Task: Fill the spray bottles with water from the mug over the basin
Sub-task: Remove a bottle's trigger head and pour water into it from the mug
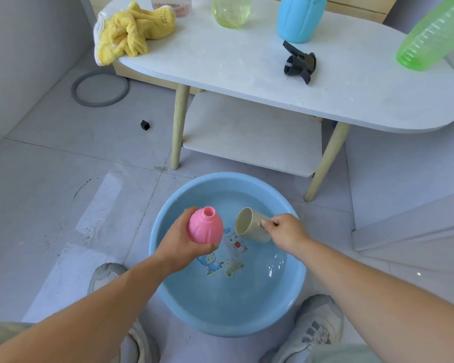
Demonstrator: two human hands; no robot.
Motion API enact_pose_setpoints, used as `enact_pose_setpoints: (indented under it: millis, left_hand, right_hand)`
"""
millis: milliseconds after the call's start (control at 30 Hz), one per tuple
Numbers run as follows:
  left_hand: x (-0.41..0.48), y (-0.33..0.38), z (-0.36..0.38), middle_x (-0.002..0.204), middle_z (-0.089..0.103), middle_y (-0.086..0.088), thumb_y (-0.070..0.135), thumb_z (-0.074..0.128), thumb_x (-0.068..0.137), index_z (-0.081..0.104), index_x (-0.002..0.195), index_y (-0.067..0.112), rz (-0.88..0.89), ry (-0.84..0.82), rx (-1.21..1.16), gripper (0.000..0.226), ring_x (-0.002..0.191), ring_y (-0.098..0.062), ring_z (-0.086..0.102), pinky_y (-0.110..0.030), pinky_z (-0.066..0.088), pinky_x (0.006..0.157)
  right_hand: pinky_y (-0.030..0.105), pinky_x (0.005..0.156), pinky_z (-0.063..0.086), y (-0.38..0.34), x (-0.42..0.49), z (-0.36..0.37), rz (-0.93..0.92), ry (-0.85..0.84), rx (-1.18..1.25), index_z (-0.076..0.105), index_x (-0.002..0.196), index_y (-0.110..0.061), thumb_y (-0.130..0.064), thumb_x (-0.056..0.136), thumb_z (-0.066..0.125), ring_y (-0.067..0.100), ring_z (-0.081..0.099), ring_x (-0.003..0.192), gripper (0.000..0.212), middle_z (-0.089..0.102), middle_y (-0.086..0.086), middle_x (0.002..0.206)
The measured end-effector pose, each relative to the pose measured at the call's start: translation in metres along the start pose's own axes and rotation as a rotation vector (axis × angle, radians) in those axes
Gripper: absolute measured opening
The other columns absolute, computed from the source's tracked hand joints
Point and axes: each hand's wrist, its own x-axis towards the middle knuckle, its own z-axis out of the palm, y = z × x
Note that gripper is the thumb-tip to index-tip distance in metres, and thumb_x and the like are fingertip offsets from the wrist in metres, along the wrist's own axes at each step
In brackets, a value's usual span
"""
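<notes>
Hands meet above a round light-blue plastic basin [220, 310] that sits on the tiled floor, holds water and has cartoon pictures on its bottom. The left hand [180, 246] has its fingers wrapped round the lower body of a pink bulb-shaped plastic spray bottle [205, 227], whose uncapped neck points upward. The right hand [286, 231] pinches the handle of a beige plastic mug [250, 226], fingers closed on it. The mug is tipped onto its side over the water, its open mouth turned toward the pink bottle and just beside it.

Behind the basin stands a white oval table [247, 79] on pale wooden legs. On it lie a crumpled yellow towel [134, 32] and a black trigger spray head [299, 61], with a pale yellow clear bottle [231, 10], a sky-blue bottle [299, 17] and a translucent green bottle [435, 35]. A grey sneaker [317, 326] shows beside the basin.
</notes>
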Motion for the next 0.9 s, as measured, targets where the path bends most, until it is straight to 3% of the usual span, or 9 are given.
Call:
enact_pose_setpoints:
  millis: [600,900]
  left_hand:
    - [-0.0001,0.0021,0.0014,0.118,0.057,0.017,0.024,0.095,0.066,0.045,0.125,0.046,-0.016,-0.02,0.01,0.081,0.102,-0.013,0.062,-0.019,0.057,0.065]
    - [-0.0001,0.0024,-0.0006,0.117,0.059,0.016,0.022,0.096,0.065,0.048,0.119,0.049,0.008,-0.011,0.008,0.076,0.103,-0.013,0.062,-0.02,0.057,0.067]
  right_hand:
    - [0.028,0.052,0.033,0.0034,0.0011,0.0062,0.017,-0.042,-0.123,0.053,0.064,-0.013,-0.038,0.099,0.052,0.018,0.047,0.06,0.043,0.051,0.0,0.065]
    - [0.029,0.052,0.029,0.0006,-0.0004,0.0062,-0.023,-0.064,-0.045,0.041,0.059,-0.015,-0.039,0.097,0.055,0.018,0.036,0.054,0.047,0.038,-0.002,0.058]
